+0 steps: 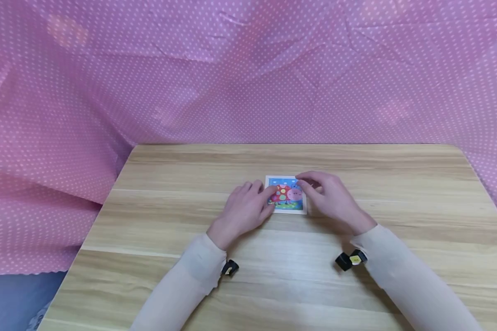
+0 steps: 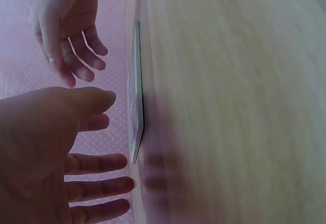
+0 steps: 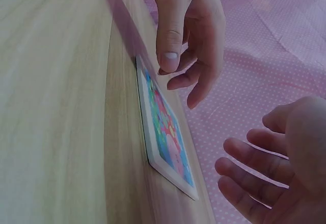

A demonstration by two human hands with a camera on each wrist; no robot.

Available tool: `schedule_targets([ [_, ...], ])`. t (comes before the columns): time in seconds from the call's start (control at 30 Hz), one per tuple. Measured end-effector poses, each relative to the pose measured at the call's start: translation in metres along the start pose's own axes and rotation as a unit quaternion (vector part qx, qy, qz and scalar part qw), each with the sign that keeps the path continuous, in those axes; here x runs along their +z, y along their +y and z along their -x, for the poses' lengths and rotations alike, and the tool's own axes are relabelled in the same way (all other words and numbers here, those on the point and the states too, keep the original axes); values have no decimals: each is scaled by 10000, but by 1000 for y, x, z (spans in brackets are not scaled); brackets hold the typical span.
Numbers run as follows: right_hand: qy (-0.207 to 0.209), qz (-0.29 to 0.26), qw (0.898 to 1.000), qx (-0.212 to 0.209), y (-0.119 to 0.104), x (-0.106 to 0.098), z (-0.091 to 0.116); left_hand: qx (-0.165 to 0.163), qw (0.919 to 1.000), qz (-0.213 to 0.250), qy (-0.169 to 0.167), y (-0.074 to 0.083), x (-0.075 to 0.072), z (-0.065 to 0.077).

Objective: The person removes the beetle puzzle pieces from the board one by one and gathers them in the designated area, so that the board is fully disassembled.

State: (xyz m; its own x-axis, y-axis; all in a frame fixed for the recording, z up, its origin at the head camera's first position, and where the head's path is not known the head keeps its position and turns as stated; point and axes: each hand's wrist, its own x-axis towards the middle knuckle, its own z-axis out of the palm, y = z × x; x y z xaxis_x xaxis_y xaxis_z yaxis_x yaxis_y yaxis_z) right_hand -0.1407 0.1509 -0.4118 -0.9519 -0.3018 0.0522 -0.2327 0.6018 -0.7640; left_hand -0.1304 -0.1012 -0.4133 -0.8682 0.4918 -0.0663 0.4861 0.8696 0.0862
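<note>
A thin square picture board (image 1: 287,207) with a white border lies flat on the wooden table. Printed on it is a pink cartoon pig figure in spotted red against blue and green; the right wrist view shows the picture board (image 3: 165,127) at a slant. My left hand (image 1: 246,207) hovers at its left side, fingers loosely extended and holding nothing. Over the upper right corner is my right hand (image 1: 329,193), its fingers relaxed and slightly bent. In the right wrist view, a gap separates the right hand (image 3: 285,158) from the board.
The wood-grain table (image 1: 170,184) reaches out to both sides. Pink cloth with white dots (image 1: 248,82) hangs behind it and along the left. Small black devices sit at the left wrist (image 1: 230,268) and the right wrist (image 1: 343,261).
</note>
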Motion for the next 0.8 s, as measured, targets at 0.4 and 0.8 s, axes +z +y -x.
schedule_targets([
  [0.4, 5, -295, 9995, 101, 9, 5, -18, 47, 9999, -59, -142, -1, 3, -10],
  [0.8, -78, -334, 9988, 337, 10, 9, -34, 42, 9979, 97, -634, -5, 3, -20],
])
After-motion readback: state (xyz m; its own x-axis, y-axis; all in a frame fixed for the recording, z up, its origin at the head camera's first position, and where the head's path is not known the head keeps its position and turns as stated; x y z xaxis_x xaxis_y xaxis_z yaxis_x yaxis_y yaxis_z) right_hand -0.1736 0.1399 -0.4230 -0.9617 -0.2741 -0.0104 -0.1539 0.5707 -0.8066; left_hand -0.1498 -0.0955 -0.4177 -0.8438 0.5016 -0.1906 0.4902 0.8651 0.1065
